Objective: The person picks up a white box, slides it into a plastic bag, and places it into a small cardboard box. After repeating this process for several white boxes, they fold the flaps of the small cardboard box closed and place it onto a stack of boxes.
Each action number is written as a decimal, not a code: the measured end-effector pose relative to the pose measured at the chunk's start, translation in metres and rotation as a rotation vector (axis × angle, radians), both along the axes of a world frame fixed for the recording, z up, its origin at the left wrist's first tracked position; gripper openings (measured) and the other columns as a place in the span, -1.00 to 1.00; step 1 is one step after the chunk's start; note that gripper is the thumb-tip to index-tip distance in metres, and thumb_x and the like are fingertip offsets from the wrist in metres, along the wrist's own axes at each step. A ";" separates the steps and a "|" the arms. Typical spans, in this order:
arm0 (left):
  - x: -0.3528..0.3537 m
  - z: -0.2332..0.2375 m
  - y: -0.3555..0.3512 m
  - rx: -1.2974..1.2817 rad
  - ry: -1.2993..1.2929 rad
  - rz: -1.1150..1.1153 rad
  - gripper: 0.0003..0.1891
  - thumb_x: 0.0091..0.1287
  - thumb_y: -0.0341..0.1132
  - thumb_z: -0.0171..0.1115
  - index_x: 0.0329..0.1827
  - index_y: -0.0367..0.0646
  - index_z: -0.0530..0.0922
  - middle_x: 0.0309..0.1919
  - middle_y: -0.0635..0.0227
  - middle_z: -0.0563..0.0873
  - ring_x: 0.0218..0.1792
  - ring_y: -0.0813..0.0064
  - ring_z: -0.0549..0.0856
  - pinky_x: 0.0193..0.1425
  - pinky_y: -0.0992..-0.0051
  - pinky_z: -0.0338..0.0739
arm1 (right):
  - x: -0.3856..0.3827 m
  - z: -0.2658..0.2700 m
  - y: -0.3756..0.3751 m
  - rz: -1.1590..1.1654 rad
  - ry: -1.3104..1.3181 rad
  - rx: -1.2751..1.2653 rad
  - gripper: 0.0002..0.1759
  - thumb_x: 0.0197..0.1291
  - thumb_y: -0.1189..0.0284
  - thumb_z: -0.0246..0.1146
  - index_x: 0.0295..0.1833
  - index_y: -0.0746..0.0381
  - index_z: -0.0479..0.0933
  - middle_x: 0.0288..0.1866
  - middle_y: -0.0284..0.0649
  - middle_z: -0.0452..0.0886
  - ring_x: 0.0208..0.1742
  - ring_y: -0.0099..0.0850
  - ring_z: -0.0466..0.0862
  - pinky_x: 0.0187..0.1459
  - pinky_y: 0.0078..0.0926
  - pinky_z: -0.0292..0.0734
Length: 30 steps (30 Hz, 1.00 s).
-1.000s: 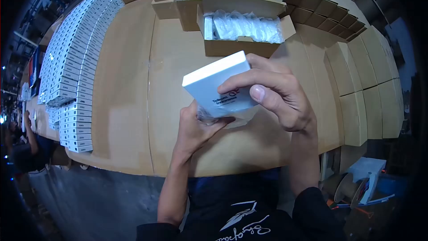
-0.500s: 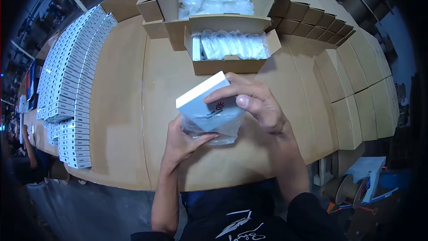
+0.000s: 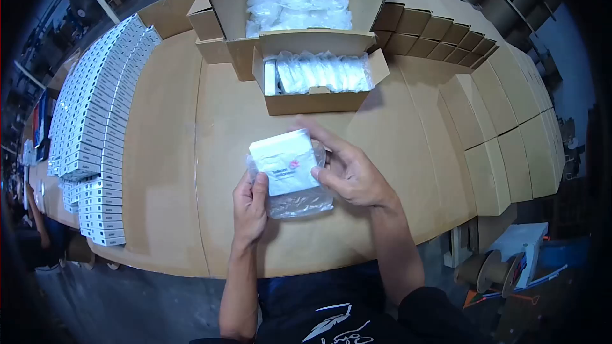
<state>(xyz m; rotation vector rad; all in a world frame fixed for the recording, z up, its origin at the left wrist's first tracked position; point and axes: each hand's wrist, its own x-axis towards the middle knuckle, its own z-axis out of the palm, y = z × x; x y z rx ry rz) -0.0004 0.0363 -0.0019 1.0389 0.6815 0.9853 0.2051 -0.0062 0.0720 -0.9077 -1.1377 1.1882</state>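
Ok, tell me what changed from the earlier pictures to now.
The white box went down into the clear bag. The left hand put its thumb on the printed face; the right hand took its forefinger off it. The open carton and the stack of white boxes stayed put.

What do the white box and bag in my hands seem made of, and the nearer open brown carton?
The bag: most likely thin clear plastic, wrinkled with glossy highlights. The white box: probably paperboard, from its straight edges and print; finish veiled by plastic. The nearer open carton: looks like matte cardboard, with folded flaps.
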 end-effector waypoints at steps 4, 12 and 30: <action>0.005 -0.002 -0.003 -0.019 0.019 0.083 -0.59 0.73 -0.17 0.03 0.34 -0.37 0.54 0.10 0.29 0.74 0.09 0.56 0.67 0.25 0.48 0.55 | -0.013 -0.026 -0.018 -0.225 0.332 -0.155 -0.36 0.37 0.75 0.28 0.52 0.36 0.32 0.35 0.04 0.56 0.31 -0.35 0.64 0.33 -0.44 0.59; 0.003 0.006 0.000 0.232 0.278 0.046 -0.46 0.76 -0.09 -0.12 0.49 -0.40 0.47 0.29 0.13 0.70 0.33 0.39 0.61 0.48 0.38 0.43 | -0.011 -0.056 -0.030 -0.277 0.474 -0.027 -0.87 0.38 0.71 0.34 0.00 0.38 0.62 0.30 0.14 0.65 0.31 -0.29 0.65 0.42 -0.34 0.53; 0.013 0.034 -0.005 0.195 0.102 -0.131 -0.39 0.63 -0.26 0.21 0.66 -0.24 0.27 0.23 0.27 0.61 0.18 0.50 0.61 0.40 0.46 0.46 | -0.015 -0.048 -0.035 -0.272 0.124 -0.073 -0.54 0.30 0.67 0.45 0.29 0.36 0.54 0.17 -0.21 0.70 0.17 -0.52 0.67 0.21 -0.57 0.59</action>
